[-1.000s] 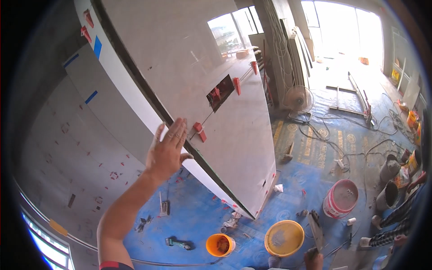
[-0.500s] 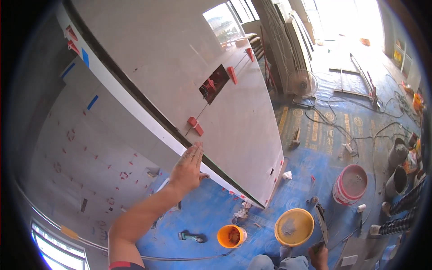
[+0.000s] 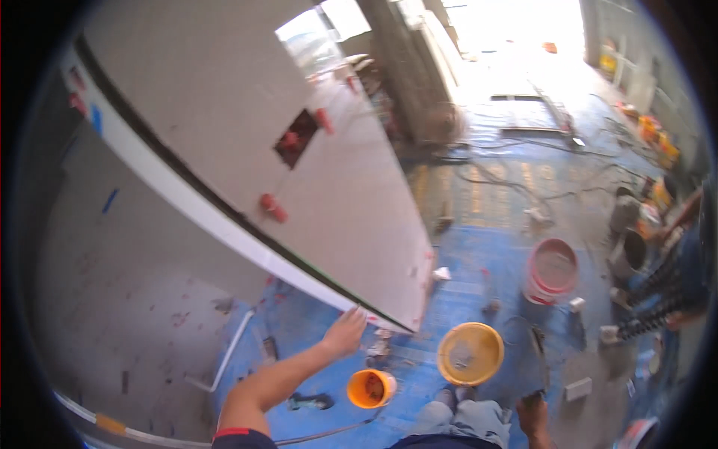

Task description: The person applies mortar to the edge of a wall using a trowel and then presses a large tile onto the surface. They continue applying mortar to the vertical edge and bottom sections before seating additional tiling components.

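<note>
My left hand [image 3: 345, 334] reaches forward to the lower part of the white edge strip [image 3: 247, 247] on the wall corner. Its fingers look stretched out against the strip, blurred by motion. The large pale wall tile [image 3: 351, 239] rises beyond a dark gap along this edge. At the lower right, my right hand [image 3: 532, 415] is closed round the handle of a trowel [image 3: 539, 352], whose long blade points away from me. Between my hands stand a yellow bucket [image 3: 471, 355] with grey material and a smaller orange bucket [image 3: 371, 388].
Red clips [image 3: 274, 208] sit on the tile joint beside a dark cutout [image 3: 296, 140]. A pink-rimmed bucket [image 3: 552, 271] stands right on blue floor sheeting [image 3: 464, 262]. Another person [image 3: 673, 299] is at the far right. Cables [image 3: 516, 187] trail across the floor; a green tool [image 3: 310, 402] lies left.
My left hand has slid down along the wall edge towards its bottom corner. The whole view has shifted, and the trowel stays in my right hand. More of the other person shows at the right.
</note>
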The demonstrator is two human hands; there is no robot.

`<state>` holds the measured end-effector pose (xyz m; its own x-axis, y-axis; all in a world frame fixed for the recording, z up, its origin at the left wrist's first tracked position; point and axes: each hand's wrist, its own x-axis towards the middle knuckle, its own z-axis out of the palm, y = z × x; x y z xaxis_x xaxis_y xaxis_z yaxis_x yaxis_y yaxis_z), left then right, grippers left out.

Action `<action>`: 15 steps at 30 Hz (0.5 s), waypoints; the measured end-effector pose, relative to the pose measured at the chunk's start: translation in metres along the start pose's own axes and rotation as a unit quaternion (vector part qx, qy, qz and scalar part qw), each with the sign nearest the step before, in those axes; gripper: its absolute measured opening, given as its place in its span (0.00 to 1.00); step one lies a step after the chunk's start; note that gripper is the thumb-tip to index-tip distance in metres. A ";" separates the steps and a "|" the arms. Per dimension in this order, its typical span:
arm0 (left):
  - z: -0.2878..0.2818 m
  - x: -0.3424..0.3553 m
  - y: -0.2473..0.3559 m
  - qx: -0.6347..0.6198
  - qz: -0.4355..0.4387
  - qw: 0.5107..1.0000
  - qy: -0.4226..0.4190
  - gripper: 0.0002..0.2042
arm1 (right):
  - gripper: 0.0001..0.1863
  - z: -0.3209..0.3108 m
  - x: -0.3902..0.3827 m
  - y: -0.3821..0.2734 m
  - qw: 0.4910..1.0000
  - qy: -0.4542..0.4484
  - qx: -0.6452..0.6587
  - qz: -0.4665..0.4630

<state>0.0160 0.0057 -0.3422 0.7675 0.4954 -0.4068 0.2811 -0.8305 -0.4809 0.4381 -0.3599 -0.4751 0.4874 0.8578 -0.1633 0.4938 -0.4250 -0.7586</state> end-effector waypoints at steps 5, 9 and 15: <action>0.052 -0.004 0.171 -0.522 -0.163 0.837 -0.025 0.10 | 0.21 -0.027 -0.028 -0.017 0.989 -0.025 -0.065 0.134; 0.122 -0.037 0.301 -0.636 -0.289 0.698 -0.158 0.12 | 0.25 -0.051 -0.065 -0.017 0.968 0.032 -0.085 0.235; 0.139 -0.022 0.309 -0.622 -0.274 0.701 -0.217 0.12 | 0.27 -0.100 -0.064 0.015 0.952 0.107 -0.118 0.261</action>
<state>0.0057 -0.2263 -0.5897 0.1757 0.6332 -0.7538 0.9570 0.0696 0.2815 0.4862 -0.4498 -0.4133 0.8344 0.4433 -0.3275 0.2792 -0.8523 -0.4423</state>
